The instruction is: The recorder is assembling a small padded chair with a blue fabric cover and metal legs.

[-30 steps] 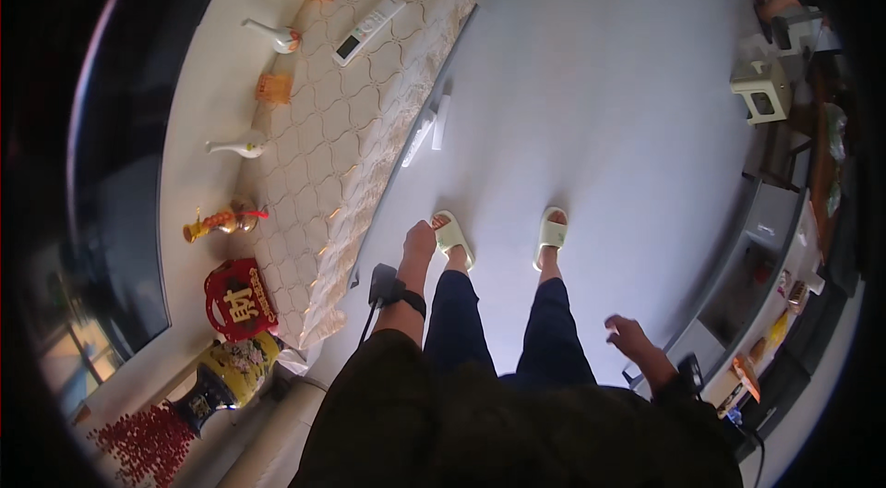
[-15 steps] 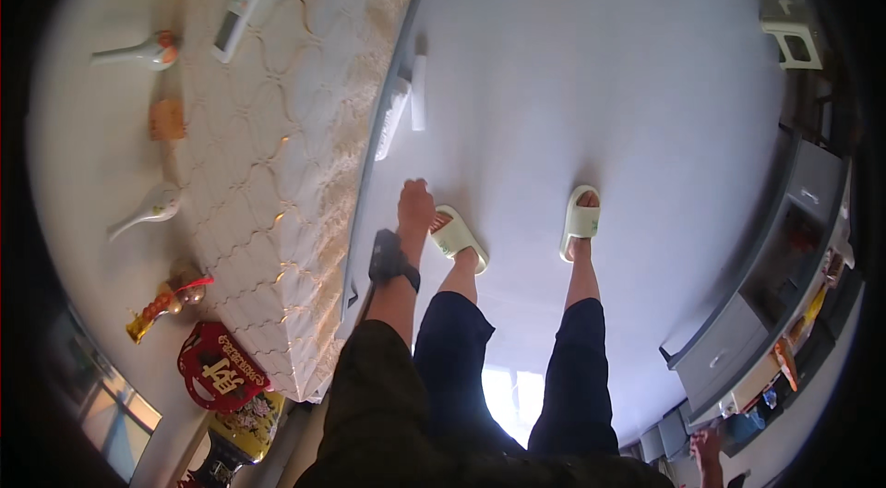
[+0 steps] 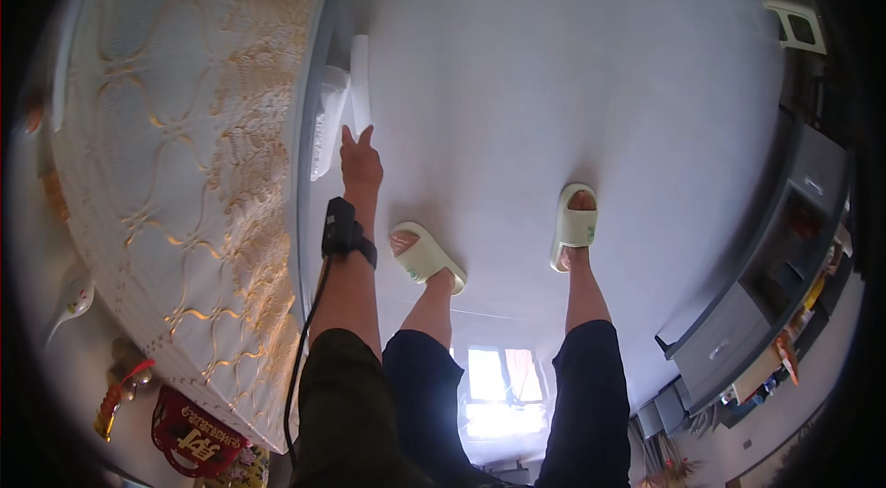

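My left hand (image 3: 358, 160) is stretched forward and down beside the table edge, fingers straight and holding nothing. Its fingertips sit just below two flat white objects (image 3: 330, 119) that lie on the floor against the table's side; I cannot tell whether they touch. A black band with a cable (image 3: 341, 231) is strapped on that wrist. My right hand is out of the picture. Both my feet wear pale green slippers (image 3: 429, 259) on the grey floor.
A table under a white cloth with gold pattern (image 3: 185, 165) fills the left side. A white spoon (image 3: 74, 301) and a red pouch (image 3: 189, 433) lie at its near end. Grey cabinets (image 3: 766, 303) line the right, with a white stool (image 3: 794, 17) beyond.
My left hand has reached further out toward the white objects by the table. The view has swung downward, and my right hand has dropped out of sight.
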### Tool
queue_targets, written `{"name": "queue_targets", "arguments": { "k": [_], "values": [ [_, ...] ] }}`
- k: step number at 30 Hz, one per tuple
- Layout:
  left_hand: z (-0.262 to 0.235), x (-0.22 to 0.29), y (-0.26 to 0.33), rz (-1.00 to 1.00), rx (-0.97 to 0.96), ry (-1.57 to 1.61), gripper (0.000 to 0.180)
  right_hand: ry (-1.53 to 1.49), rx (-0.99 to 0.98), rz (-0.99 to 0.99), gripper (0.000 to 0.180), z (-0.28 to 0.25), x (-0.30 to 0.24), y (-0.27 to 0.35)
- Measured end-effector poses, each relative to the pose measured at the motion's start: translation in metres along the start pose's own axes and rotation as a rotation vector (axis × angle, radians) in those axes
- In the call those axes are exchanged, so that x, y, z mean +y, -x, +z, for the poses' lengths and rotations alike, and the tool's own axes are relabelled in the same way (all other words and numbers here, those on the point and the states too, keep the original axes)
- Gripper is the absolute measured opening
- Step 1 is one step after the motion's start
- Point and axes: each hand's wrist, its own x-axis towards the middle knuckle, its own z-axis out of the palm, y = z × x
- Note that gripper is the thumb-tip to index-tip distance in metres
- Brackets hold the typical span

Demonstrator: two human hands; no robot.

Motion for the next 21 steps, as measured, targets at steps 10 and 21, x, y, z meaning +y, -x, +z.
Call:
{"name": "queue_targets", "arguments": {
  "k": [10, 21],
  "values": [
    [0.023, -0.002, -0.034, -0.111, -0.078, 0.212, 0.047, 0.070, 0.011, -0.018, 0.017, -0.001, -0.054, -0.012],
    [-0.088, 0.109, 0.066, -0.503, 0.018, 1.291, 0.022, 0.159, 0.023, -0.223, 0.019, -0.045, -0.051, -0.008]
  ]
}}
